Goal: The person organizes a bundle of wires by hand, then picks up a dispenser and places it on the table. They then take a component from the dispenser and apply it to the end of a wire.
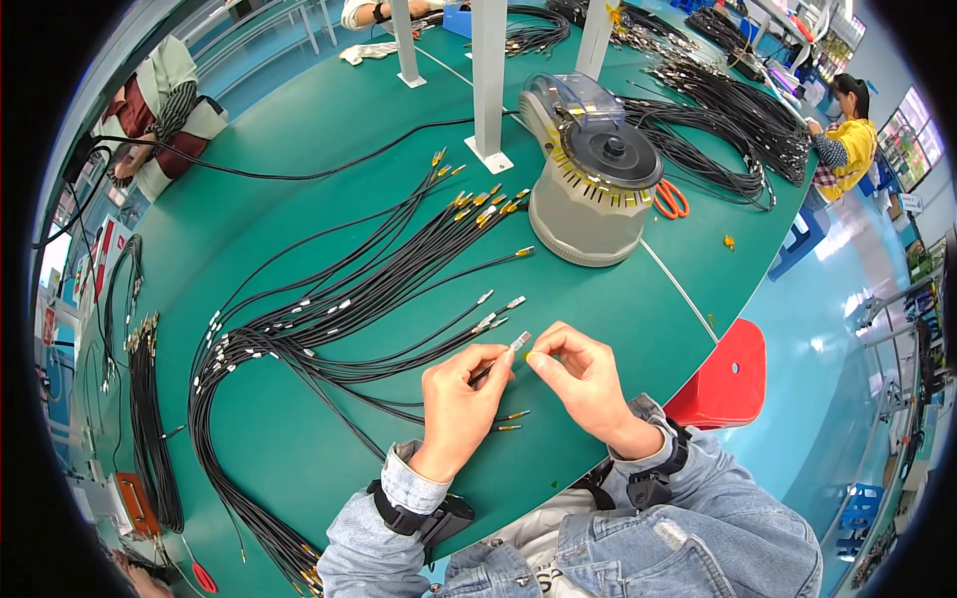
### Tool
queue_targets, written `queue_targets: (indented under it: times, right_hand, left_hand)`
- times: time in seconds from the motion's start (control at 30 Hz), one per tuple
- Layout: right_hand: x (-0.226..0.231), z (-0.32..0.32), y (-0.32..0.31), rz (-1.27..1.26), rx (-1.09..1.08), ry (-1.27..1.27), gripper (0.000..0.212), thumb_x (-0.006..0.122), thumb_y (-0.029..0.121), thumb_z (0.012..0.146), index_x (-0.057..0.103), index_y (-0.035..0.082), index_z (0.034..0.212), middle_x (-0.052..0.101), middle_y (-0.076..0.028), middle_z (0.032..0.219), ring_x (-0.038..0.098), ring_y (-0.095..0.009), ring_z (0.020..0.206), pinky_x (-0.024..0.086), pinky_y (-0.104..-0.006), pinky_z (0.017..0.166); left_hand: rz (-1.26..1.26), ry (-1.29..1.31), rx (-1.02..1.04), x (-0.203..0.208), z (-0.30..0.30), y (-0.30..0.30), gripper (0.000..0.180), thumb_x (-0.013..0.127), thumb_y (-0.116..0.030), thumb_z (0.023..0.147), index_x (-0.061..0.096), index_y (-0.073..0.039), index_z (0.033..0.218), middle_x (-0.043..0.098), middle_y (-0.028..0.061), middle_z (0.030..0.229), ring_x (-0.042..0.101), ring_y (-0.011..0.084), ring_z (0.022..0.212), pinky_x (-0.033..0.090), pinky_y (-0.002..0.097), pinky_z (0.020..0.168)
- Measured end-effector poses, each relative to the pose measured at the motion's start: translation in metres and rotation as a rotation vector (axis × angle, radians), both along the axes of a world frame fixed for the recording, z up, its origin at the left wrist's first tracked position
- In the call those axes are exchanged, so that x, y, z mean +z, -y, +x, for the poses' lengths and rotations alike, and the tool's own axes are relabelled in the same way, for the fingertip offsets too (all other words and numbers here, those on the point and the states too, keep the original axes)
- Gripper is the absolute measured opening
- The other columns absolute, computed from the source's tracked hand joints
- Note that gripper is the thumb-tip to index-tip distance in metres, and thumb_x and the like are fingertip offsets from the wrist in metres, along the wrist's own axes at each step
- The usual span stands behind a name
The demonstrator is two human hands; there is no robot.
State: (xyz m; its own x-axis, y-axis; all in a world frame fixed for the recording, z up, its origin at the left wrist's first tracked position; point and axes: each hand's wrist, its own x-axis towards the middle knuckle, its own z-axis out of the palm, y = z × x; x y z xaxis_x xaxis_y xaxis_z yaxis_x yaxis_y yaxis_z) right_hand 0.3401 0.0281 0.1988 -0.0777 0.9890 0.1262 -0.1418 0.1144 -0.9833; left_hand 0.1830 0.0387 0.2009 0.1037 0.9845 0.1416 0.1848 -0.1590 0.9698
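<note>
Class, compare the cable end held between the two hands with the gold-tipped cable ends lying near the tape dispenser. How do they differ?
The held cable end has a silver metal tip and is pinched between the left hand and right hand, above the table. The gold-tipped cable ends lie untouched on the green table, fanned out beside the tape dispenser. Both finish thin black cables.

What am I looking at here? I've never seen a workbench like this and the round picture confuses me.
The picture comes from a wide fisheye camera worn on a person's head, looking down, so straight edges bend. The two bare hands belong to that person. The left hand pinches a thin black cable near its silver end connector; the right hand pinches something small at that tip, too small to tell what. On the green table lies a fanned bundle of black cables with gold and silver ends. Behind stands a grey round machine, with orange-handled scissors beside it. Other people work at the table's edges.
</note>
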Motion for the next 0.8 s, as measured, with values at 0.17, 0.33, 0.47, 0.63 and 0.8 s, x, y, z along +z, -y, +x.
queue_targets:
  times: [0.17,0.33,0.47,0.63,0.8]
  right_hand:
    - [-0.0086,-0.0038,-0.0026,-0.032,-0.013,-0.020,0.009,0.062,0.007,0.087,0.061,-0.002,0.087,0.059,-0.005,0.088,0.054,-0.011,0.083,0.042,-0.0255,0.077]
    - [-0.0111,-0.0056,-0.0036,-0.018,-0.047,-0.002,0.009,0.063,0.007,0.086,0.061,-0.001,0.087,0.059,-0.004,0.085,0.055,-0.011,0.080,0.043,-0.0255,0.076]
    - [-0.0114,-0.0074,-0.0045,-0.013,-0.071,0.028,0.007,0.062,0.006,0.086,0.061,-0.001,0.086,0.060,-0.004,0.084,0.055,-0.010,0.080,0.044,-0.0251,0.075]
    - [-0.0100,-0.0079,-0.0049,-0.007,-0.084,0.047,0.006,0.061,0.005,0.086,0.061,-0.001,0.086,0.060,-0.004,0.085,0.055,-0.010,0.080,0.044,-0.0252,0.075]
    - [-0.0110,-0.0082,-0.0053,-0.004,-0.071,0.073,0.005,0.060,0.003,0.088,0.059,-0.002,0.088,0.059,-0.004,0.088,0.055,-0.011,0.083,0.044,-0.0257,0.077]
  left_hand:
    - [0.019,0.010,0.010,-0.0007,0.0017,0.0015,0.009,0.064,-0.002,0.085,0.066,0.004,0.091,0.066,0.0041,0.072,0.062,0.0067,0.065,0.046,0.0195,0.056]
    - [0.011,-0.002,0.018,-0.0003,0.0026,0.0015,0.009,0.064,-0.002,0.084,0.066,0.004,0.091,0.066,0.0047,0.073,0.062,0.0075,0.064,0.047,0.0202,0.056]
    - [0.002,-0.023,0.024,-0.0007,0.0026,0.0012,0.009,0.064,-0.001,0.084,0.066,0.004,0.091,0.066,0.0047,0.073,0.062,0.0078,0.064,0.047,0.0202,0.056]
    - [0.018,-0.025,0.028,-0.0009,0.0032,0.0009,0.009,0.064,-0.001,0.084,0.066,0.004,0.092,0.066,0.0047,0.073,0.062,0.0077,0.064,0.047,0.0201,0.056]
    - [0.032,-0.028,0.034,-0.0001,0.0037,0.0010,0.009,0.064,0.000,0.084,0.066,0.004,0.092,0.066,0.0049,0.073,0.062,0.0077,0.064,0.047,0.0201,0.056]
